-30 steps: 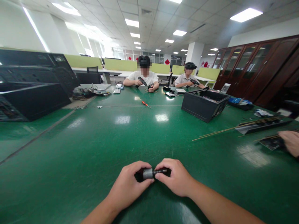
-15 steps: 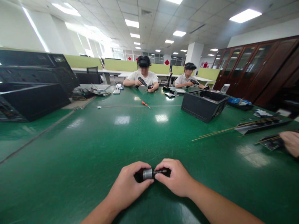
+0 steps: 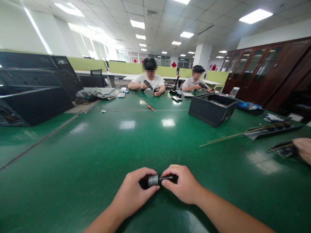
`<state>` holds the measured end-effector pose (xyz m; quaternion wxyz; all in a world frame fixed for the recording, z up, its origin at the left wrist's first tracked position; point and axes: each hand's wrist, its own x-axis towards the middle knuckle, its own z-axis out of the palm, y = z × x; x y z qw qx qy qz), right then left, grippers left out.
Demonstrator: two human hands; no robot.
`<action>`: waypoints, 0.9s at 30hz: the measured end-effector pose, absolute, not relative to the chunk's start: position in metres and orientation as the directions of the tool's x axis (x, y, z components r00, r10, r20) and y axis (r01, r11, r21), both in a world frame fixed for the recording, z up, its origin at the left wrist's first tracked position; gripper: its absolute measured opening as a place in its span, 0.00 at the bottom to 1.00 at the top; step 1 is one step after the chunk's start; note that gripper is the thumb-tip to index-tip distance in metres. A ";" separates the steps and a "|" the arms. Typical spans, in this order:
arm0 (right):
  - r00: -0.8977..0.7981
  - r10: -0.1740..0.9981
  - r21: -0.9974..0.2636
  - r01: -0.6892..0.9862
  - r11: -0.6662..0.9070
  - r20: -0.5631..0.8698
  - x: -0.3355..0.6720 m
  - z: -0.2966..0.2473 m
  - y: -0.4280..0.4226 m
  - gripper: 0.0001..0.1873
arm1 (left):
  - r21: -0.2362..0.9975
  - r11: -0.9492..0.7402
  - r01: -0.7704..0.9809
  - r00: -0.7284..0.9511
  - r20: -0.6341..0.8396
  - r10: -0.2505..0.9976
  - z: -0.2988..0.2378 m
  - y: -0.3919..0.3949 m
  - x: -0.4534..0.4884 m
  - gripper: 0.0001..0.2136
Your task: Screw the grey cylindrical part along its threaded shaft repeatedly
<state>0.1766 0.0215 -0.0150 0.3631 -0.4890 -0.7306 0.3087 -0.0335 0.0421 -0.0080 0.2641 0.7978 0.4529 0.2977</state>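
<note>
A short grey metal cylinder point(image 3: 153, 180), perhaps a small motor, lies on its side near the table's front edge, with a dark grooved shaft point(image 3: 166, 178) pointing right. My left hand point(image 3: 136, 188) is closed around the cylinder's left end, thumb along its lower edge and fingers over the top. With thumb and forefinger, my right hand point(image 3: 181, 184) pinches the shaft close to where it meets the cylinder. Part of the cylinder's left end is hidden in shadow behind the left fingers.
On the green table point(image 3: 116, 142) lie a red-handled screwdriver point(image 3: 151, 108), a black computer case point(image 3: 212, 108) and thin brass-coloured rods point(image 3: 224, 137). Dark cases point(image 3: 36, 106) stand left. Two people point(image 3: 149, 79) sit opposite with power drills. Another person's hand point(image 3: 303, 148) is at right.
My hands and the metal cylinder stay almost where they were. At the right, the other person's hand and the dark part beside it have shifted slightly right.
</note>
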 end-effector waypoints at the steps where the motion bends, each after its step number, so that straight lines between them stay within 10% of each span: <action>1: -0.259 0.938 -0.806 0.491 0.331 0.228 0.177 -0.015 0.021 0.06 | 0.691 -0.450 0.565 0.412 0.236 0.880 -0.007 0.042 -0.033 0.10; 27: -0.263 0.935 -0.794 0.502 0.344 0.238 0.177 -0.016 0.023 0.05 | 0.675 -0.470 0.568 0.420 0.254 0.871 -0.006 0.042 -0.036 0.09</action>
